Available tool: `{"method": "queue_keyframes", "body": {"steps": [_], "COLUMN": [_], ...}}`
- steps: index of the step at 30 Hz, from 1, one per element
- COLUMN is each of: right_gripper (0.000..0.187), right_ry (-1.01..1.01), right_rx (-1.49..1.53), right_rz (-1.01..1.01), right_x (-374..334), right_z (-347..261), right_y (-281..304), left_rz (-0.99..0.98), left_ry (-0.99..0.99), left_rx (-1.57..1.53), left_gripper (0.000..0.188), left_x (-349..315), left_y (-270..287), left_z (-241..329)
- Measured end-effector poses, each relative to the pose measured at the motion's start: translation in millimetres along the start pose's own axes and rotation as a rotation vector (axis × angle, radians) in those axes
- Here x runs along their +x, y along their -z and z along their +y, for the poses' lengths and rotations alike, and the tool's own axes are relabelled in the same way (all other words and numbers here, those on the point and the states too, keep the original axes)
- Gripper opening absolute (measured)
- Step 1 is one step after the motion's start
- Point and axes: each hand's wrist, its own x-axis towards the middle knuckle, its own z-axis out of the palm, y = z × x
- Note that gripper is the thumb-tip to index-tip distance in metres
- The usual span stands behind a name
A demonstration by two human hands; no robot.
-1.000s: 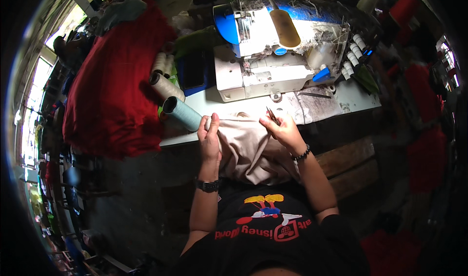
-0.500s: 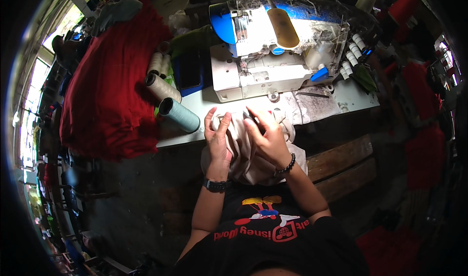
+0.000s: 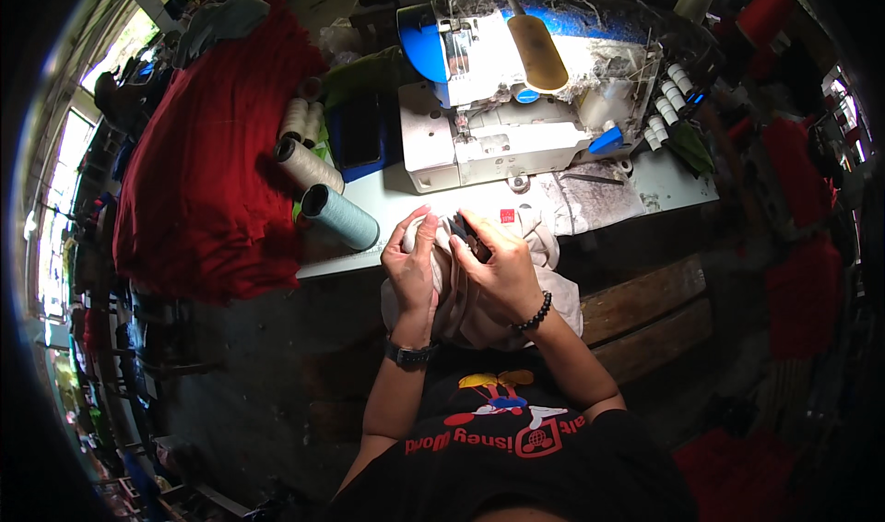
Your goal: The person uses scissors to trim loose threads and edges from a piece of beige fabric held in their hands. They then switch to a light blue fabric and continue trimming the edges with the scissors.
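A pale beige cloth garment [image 3: 470, 314] lies bunched over my lap and the table's front edge. My left hand [image 3: 412, 262] is closed on a fold of it, thumb and fingers pinching the cloth. Close beside it, my right hand [image 3: 505, 268] grips a small dark tool [image 3: 458, 227] that looks like thread snips, its tip against the cloth near my left fingertips. The tool is partly hidden by my fingers. A small red label [image 3: 507, 216] shows on the garment just past my right hand.
A white and blue sewing machine [image 3: 516, 139] with a yellowish lamp [image 3: 537, 53] stands beyond my hands. Left of them lie a light-blue thread cone [image 3: 341, 218], a beige cone [image 3: 309, 165] and a large red fabric pile [image 3: 207, 162]. A wooden bench [image 3: 645, 305] is at right.
My left thumb and fingers have closed in on the cloth fold. My right hand has shifted slightly left with the dark tool, which shows more. The red label has come into fuller view.
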Motion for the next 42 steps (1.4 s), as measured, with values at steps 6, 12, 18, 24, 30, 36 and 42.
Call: {"method": "queue_keyframes", "body": {"steps": [6,12,18,24,30,36,42], "right_gripper": [0.035,0.035,0.035,0.036,0.042,0.034,0.029], "right_ry": [0.016,0.055,0.031,0.078,-0.553,-0.082,-0.171], "right_rx": [0.027,0.008,0.015,-0.238,0.999,0.186,0.765], "right_rz": [0.021,0.034,0.031,-0.001,-0.051,-0.033,-0.228], "right_x": [0,1,0,-1,-4,1,-6], "right_z": [0,1,2,-10,-3,8,-25], "right_y": [1,1,0,3,-2,1,8], "left_rz": [-0.011,-0.018,-0.052,-0.099,-0.190,-0.258,-0.220], "left_ry": [0.002,-0.001,0.005,0.052,0.026,-0.206,-0.299], "left_rx": [0.005,0.032,0.013,-0.023,0.033,0.454,0.525], "left_gripper": [0.017,0.018,0.022,0.023,0.023,0.024,0.022], "left_x": [0,-1,-2,-2,-4,-7,-6], "left_y": [4,2,3,7,4,8,11], "left_z": [-1,3,3,4,15,20,12]}}
